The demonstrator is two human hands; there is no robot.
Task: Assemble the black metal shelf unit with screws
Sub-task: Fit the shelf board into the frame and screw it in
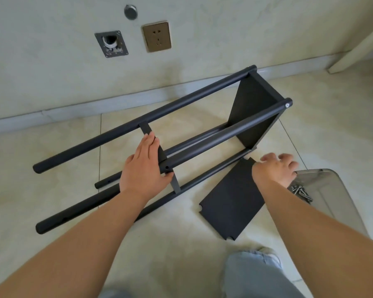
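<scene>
The black shelf frame (202, 125) lies on its side on the tiled floor (181, 244), its four round tubes running from the lower left toward a fitted end panel (254, 112) at the frame's far right end, close to the wall's skirting. A screw head (287, 105) shows in the tip of the upper near tube beside that panel. Midway along the frame a second shelf panel (157, 151) stands on edge between the tubes; the left hand (145, 166) lies flat against it, fingers straight along its top edge, thumb at the tube. Just to the right of the frame's nearest tube a loose panel (233, 203) lies flat on the floor. The right hand (276, 168) hovers over that panel's far corner, fingers loosely curled, holding nothing that shows. Right of the frame and past this hand, a clear plastic tray (327, 190) holds a heap of screws (300, 192). On the wall behind the frame sit a brown socket (157, 36) and an open wall box (111, 44)
</scene>
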